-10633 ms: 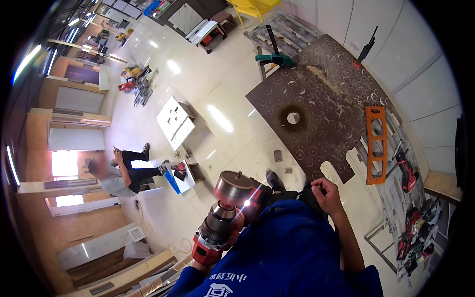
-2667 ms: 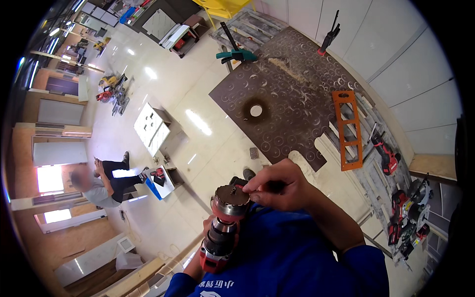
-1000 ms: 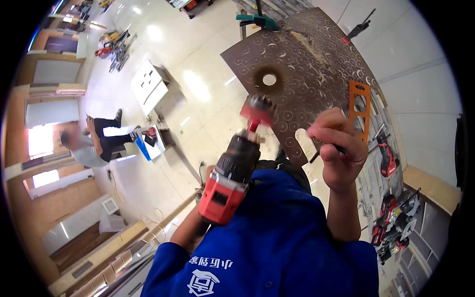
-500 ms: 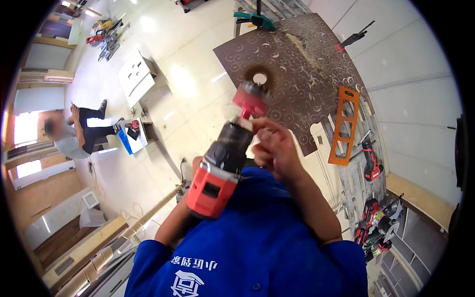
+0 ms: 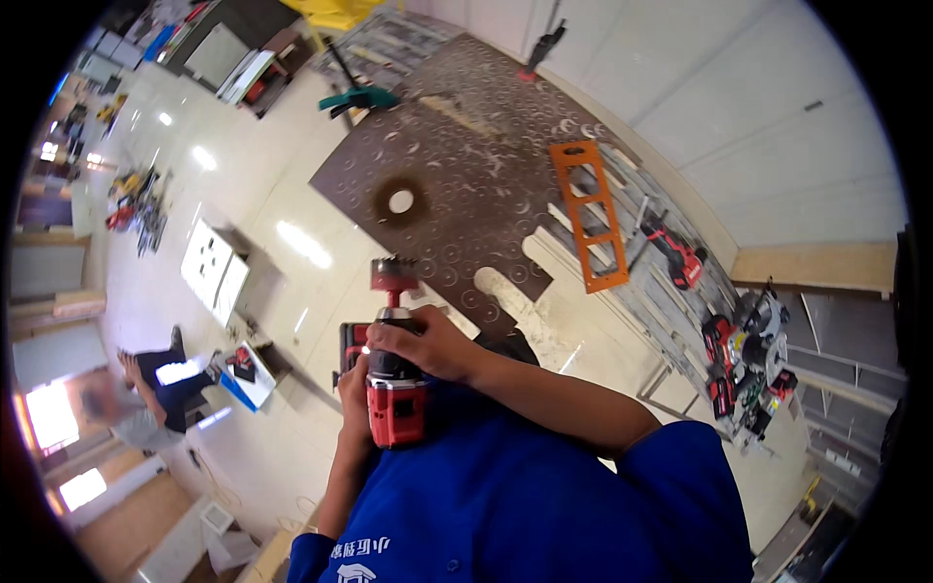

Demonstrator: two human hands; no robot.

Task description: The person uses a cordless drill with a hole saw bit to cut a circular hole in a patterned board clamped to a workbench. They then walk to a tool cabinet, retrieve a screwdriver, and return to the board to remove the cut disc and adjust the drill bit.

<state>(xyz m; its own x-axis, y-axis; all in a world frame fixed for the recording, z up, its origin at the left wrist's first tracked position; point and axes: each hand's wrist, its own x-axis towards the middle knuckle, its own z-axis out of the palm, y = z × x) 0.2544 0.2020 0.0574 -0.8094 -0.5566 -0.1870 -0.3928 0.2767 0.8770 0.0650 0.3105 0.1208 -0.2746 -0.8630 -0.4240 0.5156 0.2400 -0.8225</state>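
Blurred seated person (image 5: pixel 146 403) far left on floor, left hand (image 5: pixel 352 403) mostly hidden behind red cordless drill (image 5: pixel 394 389), apparently gripping its handle, right hand (image 5: pixel 423 345) closed over drill's body, red hole saw (image 5: pixel 393 277) pointing up, holed brown board (image 5: pixel 457 185) beyond, orange frame (image 5: pixel 589 214) at right.
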